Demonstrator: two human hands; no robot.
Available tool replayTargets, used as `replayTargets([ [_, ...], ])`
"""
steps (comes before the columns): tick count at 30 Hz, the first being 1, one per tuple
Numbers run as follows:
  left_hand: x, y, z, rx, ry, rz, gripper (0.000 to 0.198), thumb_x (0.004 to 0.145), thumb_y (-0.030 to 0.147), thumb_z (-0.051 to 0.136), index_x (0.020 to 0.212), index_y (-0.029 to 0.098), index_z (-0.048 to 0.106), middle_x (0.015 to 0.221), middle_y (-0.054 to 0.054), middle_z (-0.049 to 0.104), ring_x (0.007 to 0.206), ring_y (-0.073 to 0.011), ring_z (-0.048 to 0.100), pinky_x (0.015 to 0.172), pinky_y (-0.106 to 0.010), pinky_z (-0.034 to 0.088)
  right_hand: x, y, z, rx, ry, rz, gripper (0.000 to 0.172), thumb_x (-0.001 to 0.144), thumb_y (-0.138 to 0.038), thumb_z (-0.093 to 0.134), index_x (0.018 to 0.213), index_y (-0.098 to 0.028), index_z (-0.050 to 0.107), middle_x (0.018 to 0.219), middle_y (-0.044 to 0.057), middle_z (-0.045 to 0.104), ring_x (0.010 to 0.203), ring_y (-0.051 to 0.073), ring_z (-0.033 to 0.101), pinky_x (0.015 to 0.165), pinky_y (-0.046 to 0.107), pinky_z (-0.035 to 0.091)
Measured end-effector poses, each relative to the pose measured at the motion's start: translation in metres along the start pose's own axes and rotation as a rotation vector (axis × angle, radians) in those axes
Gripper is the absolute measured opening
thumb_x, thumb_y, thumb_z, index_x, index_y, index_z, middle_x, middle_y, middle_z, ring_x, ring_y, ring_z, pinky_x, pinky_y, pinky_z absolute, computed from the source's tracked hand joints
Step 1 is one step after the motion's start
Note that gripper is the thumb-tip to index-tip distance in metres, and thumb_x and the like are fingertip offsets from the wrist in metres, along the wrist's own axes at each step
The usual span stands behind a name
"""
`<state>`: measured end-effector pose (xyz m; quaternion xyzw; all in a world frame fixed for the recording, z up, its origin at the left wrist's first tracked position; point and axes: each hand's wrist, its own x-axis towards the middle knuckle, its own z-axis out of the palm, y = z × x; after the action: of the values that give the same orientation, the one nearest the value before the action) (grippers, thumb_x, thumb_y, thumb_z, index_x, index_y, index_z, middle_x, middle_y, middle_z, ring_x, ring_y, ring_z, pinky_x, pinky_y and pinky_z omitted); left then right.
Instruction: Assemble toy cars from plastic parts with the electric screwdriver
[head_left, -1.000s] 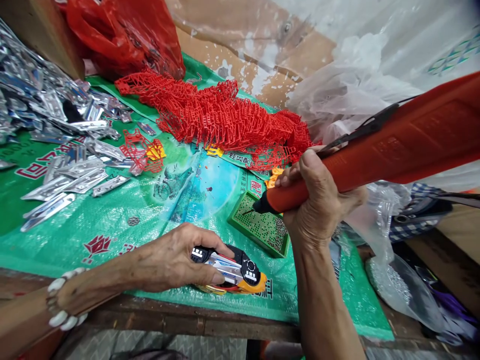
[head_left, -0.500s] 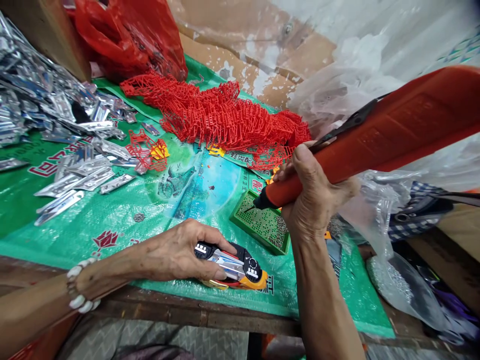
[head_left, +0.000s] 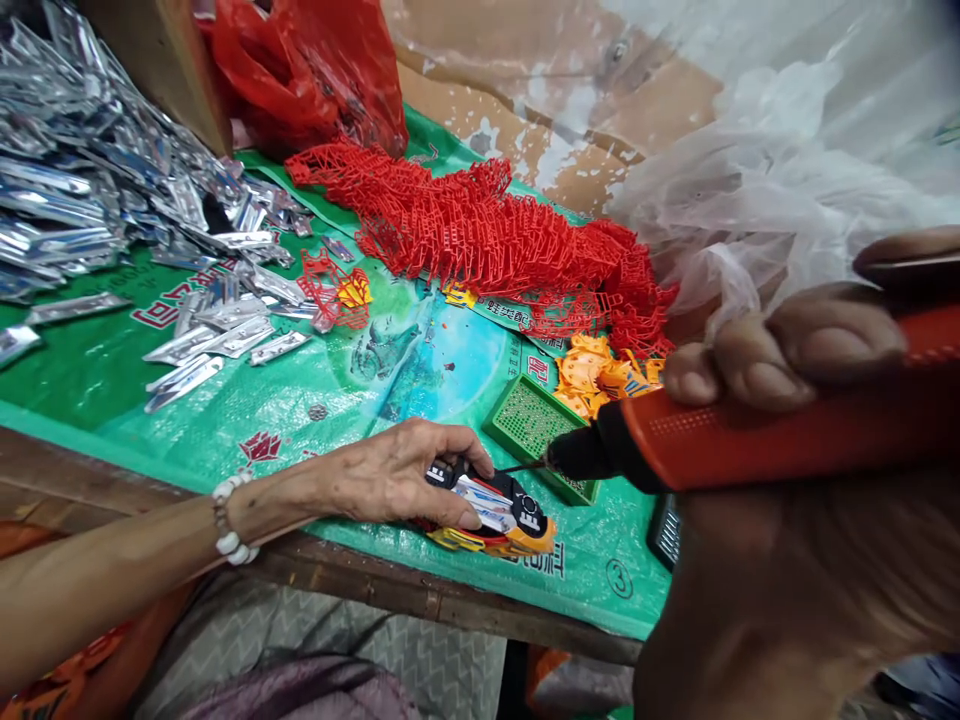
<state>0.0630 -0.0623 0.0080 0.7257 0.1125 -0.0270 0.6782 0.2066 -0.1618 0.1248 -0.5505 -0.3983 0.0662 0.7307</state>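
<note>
My left hand (head_left: pixel 405 470) presses a toy car (head_left: pixel 536 520) down near the table's front edge, thumb on one side and index finger on the other. The car lies wheels-up, its black underside, silvery plate and yellow-orange body showing. An orange-red electric screwdriver (head_left: pixel 697 430) is gripped in my right hand (head_left: pixel 802 570), close to the camera. The screwdriver's thin bit reaches across to the car's far edge, by my left fingertip; whether it touches a screw I cannot tell. Just behind the bit stands a green perforated screw tray (head_left: pixel 499 425), partly hidden by the tool's nose.
Silvery plates (head_left: pixel 67 190) are heaped at the left. Red plastic frames (head_left: pixel 480 230) lie piled along the back, near a red bag (head_left: pixel 322 80). Orange parts (head_left: pixel 589 370) sit behind the tray. A black device (head_left: pixel 664 530) lies right of the car, partly covered.
The screwdriver has swung from over the screw tray down to the car, coming closer to the camera. The left hand keeps its hold on the car. The view has shifted a little.
</note>
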Motion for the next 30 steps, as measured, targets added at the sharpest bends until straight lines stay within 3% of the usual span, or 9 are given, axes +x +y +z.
replayTargets([
  [3, 0.001, 0.000, -0.001, 0.014, 0.005, 0.020, 0.035, 0.082, 0.039, 0.075, 0.109, 0.019, 0.068, 0.079, 0.004, 0.062, 0.068, -0.0114, 0.051, 0.058, -0.022, 0.037, -0.010, 0.003, -0.002, 0.172, -0.019, 0.122, 0.031, 0.100, -0.048, 0.046, 0.087, -0.025, 0.063, 0.064, -0.004, 0.044, 0.049, 0.013, 0.044, 0.050, 0.036, 0.041],
  [6, 0.001, 0.001, -0.001, 0.030, 0.001, 0.012, 0.033, 0.082, 0.037, 0.076, 0.108, 0.019, 0.068, 0.076, 0.006, 0.059, 0.066, -0.0104, 0.050, 0.058, -0.022, 0.036, -0.014, 0.006, -0.004, 0.139, -0.095, 0.119, 0.031, 0.101, -0.048, 0.044, 0.093, -0.028, 0.065, 0.066, -0.002, 0.043, 0.051, 0.015, 0.042, 0.053, 0.037, 0.040],
  [10, 0.001, 0.001, -0.001, 0.027, 0.005, -0.001, 0.034, 0.081, 0.038, 0.076, 0.108, 0.019, 0.068, 0.076, 0.006, 0.059, 0.066, -0.0109, 0.050, 0.058, -0.022, 0.036, -0.015, 0.005, -0.007, 0.067, -0.081, 0.118, 0.023, 0.097, -0.049, 0.051, 0.094, -0.031, 0.065, 0.069, -0.002, 0.040, 0.054, 0.017, 0.039, 0.054, 0.038, 0.039],
  [13, 0.001, 0.000, -0.001, 0.015, 0.008, -0.014, 0.034, 0.081, 0.036, 0.076, 0.108, 0.019, 0.068, 0.075, 0.006, 0.059, 0.065, -0.0110, 0.050, 0.059, -0.022, 0.037, -0.016, 0.006, -0.008, 0.079, -0.105, 0.115, 0.019, 0.098, -0.042, 0.051, 0.093, -0.032, 0.066, 0.070, -0.002, 0.037, 0.055, 0.017, 0.037, 0.052, 0.038, 0.039],
  [17, 0.001, -0.001, 0.000, 0.031, 0.005, -0.018, 0.034, 0.081, 0.037, 0.077, 0.108, 0.019, 0.068, 0.075, 0.006, 0.059, 0.066, -0.0110, 0.051, 0.058, -0.022, 0.038, -0.020, 0.009, -0.012, 0.141, -0.157, 0.121, 0.026, 0.101, -0.029, 0.042, 0.097, -0.031, 0.068, 0.070, -0.001, 0.038, 0.053, 0.018, 0.038, 0.053, 0.040, 0.042],
  [22, 0.002, -0.001, -0.001, 0.056, 0.008, -0.016, 0.038, 0.080, 0.040, 0.077, 0.109, 0.019, 0.068, 0.080, 0.004, 0.063, 0.070, -0.0126, 0.054, 0.059, -0.022, 0.039, -0.022, 0.012, -0.014, 0.142, -0.162, 0.134, 0.021, 0.098, -0.028, 0.048, 0.097, -0.033, 0.069, 0.067, -0.001, 0.039, 0.051, 0.018, 0.038, 0.052, 0.039, 0.044],
  [27, 0.002, -0.002, -0.001, 0.069, 0.004, -0.034, 0.039, 0.080, 0.041, 0.077, 0.112, 0.020, 0.068, 0.084, 0.003, 0.065, 0.072, -0.0138, 0.056, 0.060, -0.023, 0.039, -0.023, 0.011, -0.011, 0.083, -0.143, 0.148, 0.019, 0.097, -0.035, 0.048, 0.098, -0.034, 0.068, 0.069, -0.001, 0.039, 0.049, 0.016, 0.039, 0.050, 0.039, 0.045],
  [30, 0.001, -0.001, -0.001, 0.038, -0.008, -0.026, 0.038, 0.081, 0.041, 0.076, 0.112, 0.019, 0.068, 0.083, 0.003, 0.064, 0.071, -0.0133, 0.054, 0.058, -0.023, 0.038, -0.021, 0.009, -0.009, 0.087, -0.235, 0.111, 0.026, 0.095, -0.051, 0.046, 0.090, -0.036, 0.066, 0.063, -0.002, 0.034, 0.044, 0.016, 0.034, 0.045, 0.038, 0.043],
])
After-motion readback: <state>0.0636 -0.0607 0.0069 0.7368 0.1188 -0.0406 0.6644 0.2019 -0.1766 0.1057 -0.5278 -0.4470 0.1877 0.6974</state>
